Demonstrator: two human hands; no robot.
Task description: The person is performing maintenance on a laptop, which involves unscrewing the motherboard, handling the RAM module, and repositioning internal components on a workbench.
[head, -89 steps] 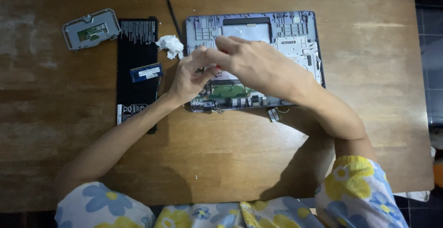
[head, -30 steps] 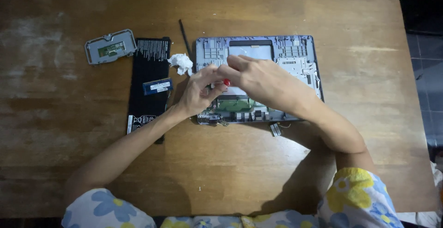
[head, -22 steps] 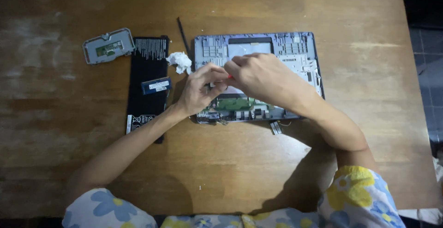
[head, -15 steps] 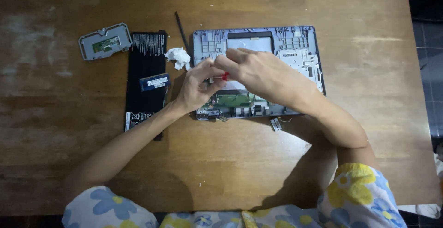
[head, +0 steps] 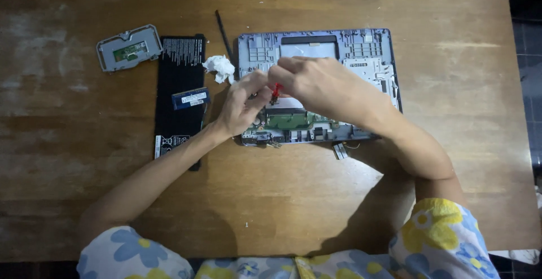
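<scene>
Opened grey laptop base (head: pixel 361 47) with green board exposed, right hand (head: pixel 322 84) pinching small red tool (head: pixel 276 92), left hand (head: pixel 240 107) curled beside it, its grasp unclear

Black flat battery pack (head: pixel 179 95) on wooden table (head: pixel 84 160), left of opened laptop base (head: pixel 316 47). White printed label (head: pixel 183 51) across battery's far end, rectangular, fine dark print. Second white label (head: pixel 174 141) at near end, smaller, light marks on black. Blue memory module (head: pixel 191 98) lying on battery, with narrow white sticker (head: pixel 194 97) along its length. Grey cover plate (head: pixel 129 47) left of battery's far end, holding small green rectangular panel (head: pixel 130 50). No packages, signs or screens in view.
</scene>
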